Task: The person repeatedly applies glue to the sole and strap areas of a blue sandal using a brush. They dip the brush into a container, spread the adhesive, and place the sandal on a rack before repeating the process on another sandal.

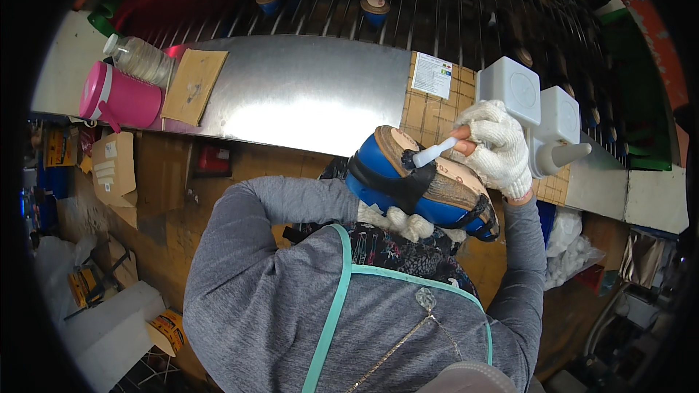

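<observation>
My right hand [498, 147], in a white knitted glove with bare fingertips, is closed in a pinch on a small white brush [437, 151]. The brush's dark tip touches the upturned sole side of a blue shoe last [373, 167]. Black straps wrap around the last, and a brown insole with a pale, marked centre covers its upward face. From the near side, my left hand [409, 224], also in a white glove, grips the last and props it tilted above my lap. Most of the left fingers are hidden by the last.
Beyond the last runs a metal worktop [306, 87], with a rack of metal rods [320, 0] behind it carrying several more lasts. White plastic containers [510, 87] and a spouted bottle [561, 156] stand right. A pink jug [131, 96], clear bottle [142, 60] and cardboard piece [194, 87] lie left.
</observation>
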Available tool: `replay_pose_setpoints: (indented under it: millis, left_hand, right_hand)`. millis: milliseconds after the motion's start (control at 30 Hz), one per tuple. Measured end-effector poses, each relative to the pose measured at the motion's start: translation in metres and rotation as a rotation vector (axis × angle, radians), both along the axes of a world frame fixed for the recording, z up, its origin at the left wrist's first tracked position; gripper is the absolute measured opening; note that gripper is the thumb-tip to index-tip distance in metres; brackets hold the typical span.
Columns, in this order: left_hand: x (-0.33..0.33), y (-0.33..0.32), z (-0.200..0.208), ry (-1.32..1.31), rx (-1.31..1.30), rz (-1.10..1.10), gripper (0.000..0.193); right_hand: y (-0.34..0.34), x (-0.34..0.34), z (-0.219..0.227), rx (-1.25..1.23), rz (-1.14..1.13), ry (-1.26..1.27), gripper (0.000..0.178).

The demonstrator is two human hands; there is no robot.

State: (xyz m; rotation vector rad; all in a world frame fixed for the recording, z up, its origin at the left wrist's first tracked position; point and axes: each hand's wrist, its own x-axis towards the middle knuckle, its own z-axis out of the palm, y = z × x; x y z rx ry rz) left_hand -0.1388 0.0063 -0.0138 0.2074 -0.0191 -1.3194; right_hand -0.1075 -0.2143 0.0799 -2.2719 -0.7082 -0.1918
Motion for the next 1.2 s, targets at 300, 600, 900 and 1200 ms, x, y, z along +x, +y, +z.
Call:
replay_pose_setpoints:
  millis: [300, 600, 900, 1200]
  left_hand:
    - [-0.003, -0.005, -0.007, 0.019, 0.022, -0.018, 0.074]
    - [0.073, -0.004, -0.044, 0.568, -0.576, -0.192, 0.082]
    - [0.13, 0.013, -0.009, -0.69, 0.316, 0.506, 0.089]
    - [0.128, 0.009, 0.007, -0.886, 0.508, 0.674, 0.076]
  right_hand:
    - [-0.018, 0.006, 0.01, -0.035, 0.07, 0.126, 0.02]
    - [-0.034, -0.03, 0.028, 0.206, -0.351, 0.12, 0.019]
    - [0.018, -0.064, -0.035, 0.249, -0.529, -0.032, 0.015]
    - [0.02, -0.09, -0.05, 0.251, -0.643, -0.037, 0.017]
